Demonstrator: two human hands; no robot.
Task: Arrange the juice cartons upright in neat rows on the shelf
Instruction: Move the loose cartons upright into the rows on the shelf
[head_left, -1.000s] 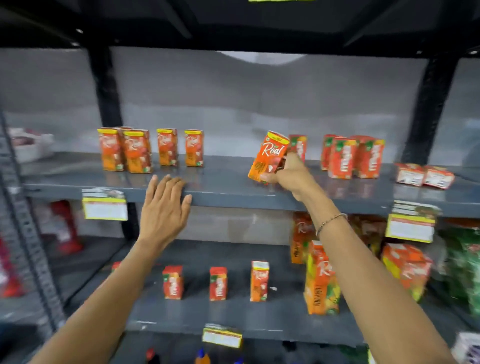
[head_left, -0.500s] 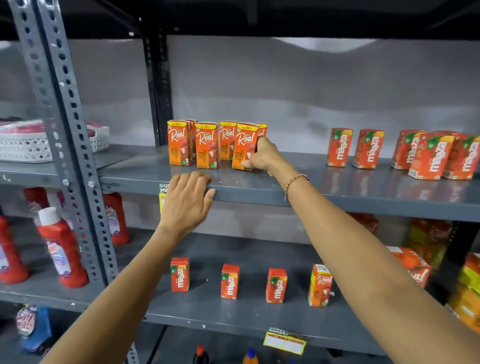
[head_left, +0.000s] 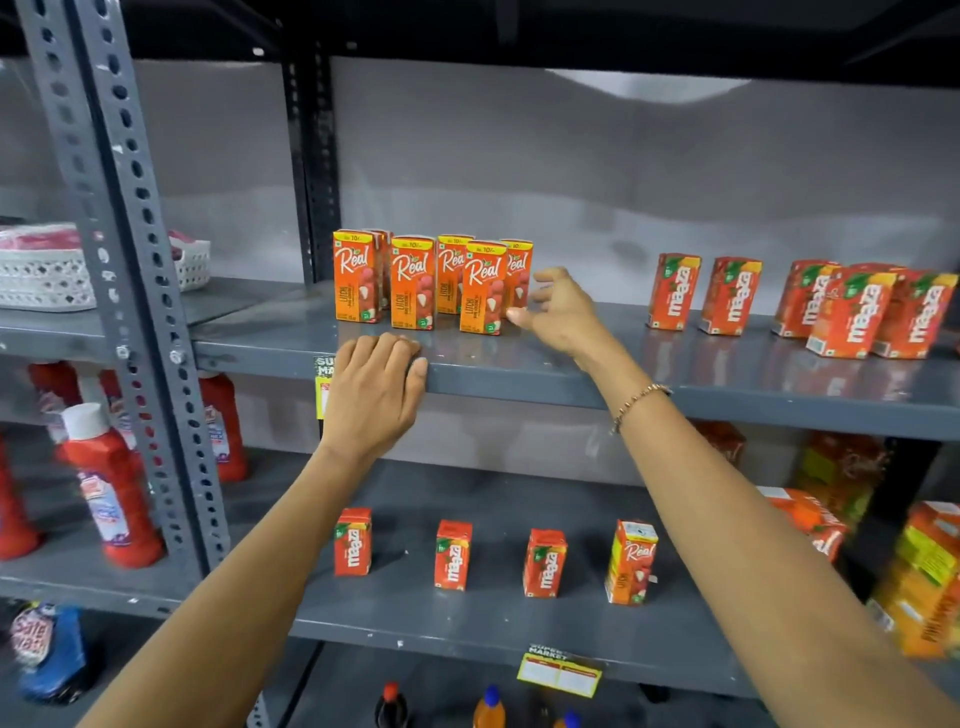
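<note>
Here the right hand (head_left: 558, 312) hovers with its grip spread, fingertips touching or just beside the front Real litchi carton (head_left: 483, 287); that carton stands upright, long axis vertical, immediately left of the hand on the upper shelf (head_left: 571, 382); the left hand (head_left: 375, 397) rests curled over the shelf edge, holding nothing.

the shelf (head_left: 675, 374) is painted grey metal with a slight sheen, reflections of the cartons being caught on it. the real cartons (head_left: 413, 283) are printed glossy card. the perforated upright (head_left: 130, 260) is matt grey steel. glossy red plastic is seen on the bottles (head_left: 117, 493).
</note>
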